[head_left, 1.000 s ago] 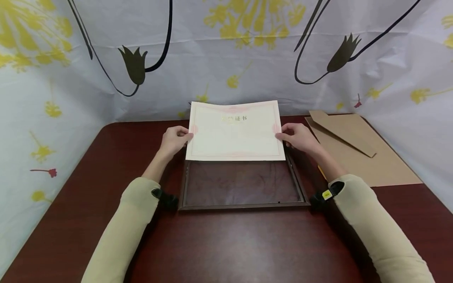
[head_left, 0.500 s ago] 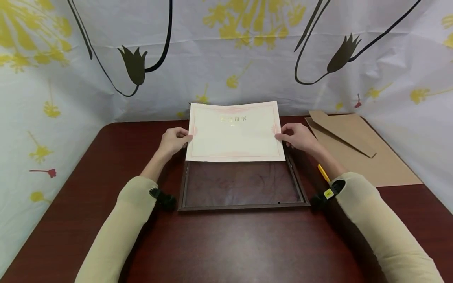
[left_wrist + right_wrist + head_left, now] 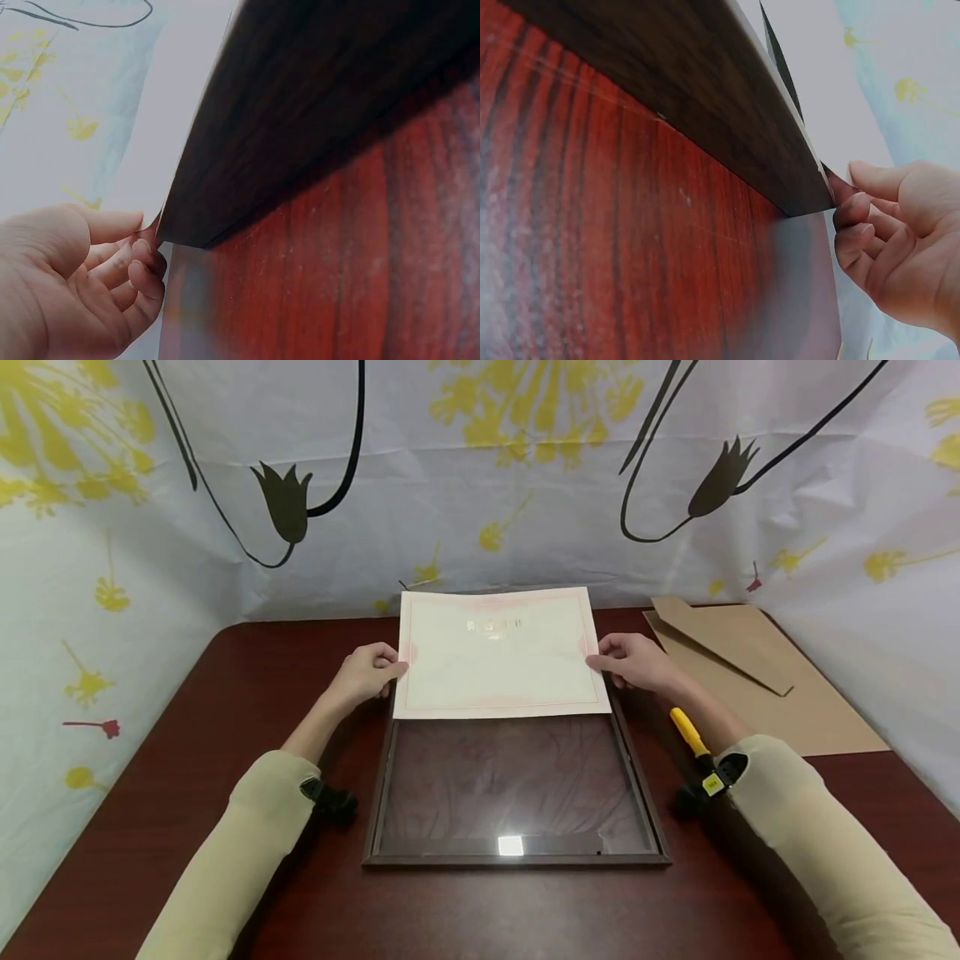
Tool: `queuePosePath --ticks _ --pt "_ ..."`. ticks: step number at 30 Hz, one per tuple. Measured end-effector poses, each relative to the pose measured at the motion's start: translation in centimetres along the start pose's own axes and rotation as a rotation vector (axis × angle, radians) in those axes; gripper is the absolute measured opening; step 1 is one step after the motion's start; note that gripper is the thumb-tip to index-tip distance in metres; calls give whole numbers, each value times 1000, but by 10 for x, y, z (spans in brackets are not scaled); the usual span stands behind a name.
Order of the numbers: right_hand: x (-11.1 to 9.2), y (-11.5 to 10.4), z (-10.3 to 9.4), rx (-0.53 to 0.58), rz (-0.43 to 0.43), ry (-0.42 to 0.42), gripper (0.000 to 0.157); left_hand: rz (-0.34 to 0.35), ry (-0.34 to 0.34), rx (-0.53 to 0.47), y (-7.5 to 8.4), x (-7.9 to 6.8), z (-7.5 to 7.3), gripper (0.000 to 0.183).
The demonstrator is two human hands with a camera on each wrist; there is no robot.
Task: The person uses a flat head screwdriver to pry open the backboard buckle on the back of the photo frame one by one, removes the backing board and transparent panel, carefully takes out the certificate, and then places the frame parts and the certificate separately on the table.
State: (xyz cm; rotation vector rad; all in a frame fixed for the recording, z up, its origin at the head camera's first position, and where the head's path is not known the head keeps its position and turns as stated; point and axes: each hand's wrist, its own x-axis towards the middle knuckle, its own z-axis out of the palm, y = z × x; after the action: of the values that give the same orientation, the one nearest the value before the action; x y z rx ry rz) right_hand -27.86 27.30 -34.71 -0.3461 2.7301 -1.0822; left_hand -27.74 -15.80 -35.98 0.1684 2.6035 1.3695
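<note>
A cream certificate point(image 3: 498, 660) with a pink border and gold lettering covers the far part of a dark brown picture frame point(image 3: 517, 861). The frame lies face-on to me on the table, and its near part shows a clear pane point(image 3: 510, 785) with a bright reflection. My left hand point(image 3: 365, 675) pinches the certificate's left edge between thumb and fingers. On the opposite side my right hand point(image 3: 637, 660) pinches its right edge. In both wrist views the frame's side stands close by the fingers, under the sheet. The frame's far end is hidden by the certificate.
A brown backing board point(image 3: 810, 718) with a folded stand flap point(image 3: 720, 647) lies at the right. A yellow-handled tool point(image 3: 688, 731) lies partly hidden by my right wrist. Patterned white cloth point(image 3: 487, 527) hangs behind the dark red table point(image 3: 262, 677).
The frame now reaches nearer to me, and more of its pane shows. The certificate and both hands have come slightly nearer, still joined. More of the yellow tool is visible.
</note>
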Motion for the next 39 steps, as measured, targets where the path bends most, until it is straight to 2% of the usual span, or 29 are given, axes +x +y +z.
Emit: queuePosePath --ticks 7,11,16,20,26,32,39 --pt "-3 1 0 9 4 -32 31 -57 -75 -13 1 -1 -2 26" --pt "-3 4 -2 15 -18 0 30 -30 -89 -38 4 -2 -4 25" --pt "-1 6 -5 2 -55 155 29 81 -19 -27 14 -2 -4 23" --pt "-3 4 -9 27 -56 269 29 126 50 -34 24 1 -1 22" --pt "-5 2 -15 70 -95 367 28 201 119 -80 38 6 9 21" --pt "-7 8 -17 64 -107 375 27 211 112 -28 48 12 20 21" --pt "-7 22 -19 24 -43 342 25 171 61 35 55 19 29 26"
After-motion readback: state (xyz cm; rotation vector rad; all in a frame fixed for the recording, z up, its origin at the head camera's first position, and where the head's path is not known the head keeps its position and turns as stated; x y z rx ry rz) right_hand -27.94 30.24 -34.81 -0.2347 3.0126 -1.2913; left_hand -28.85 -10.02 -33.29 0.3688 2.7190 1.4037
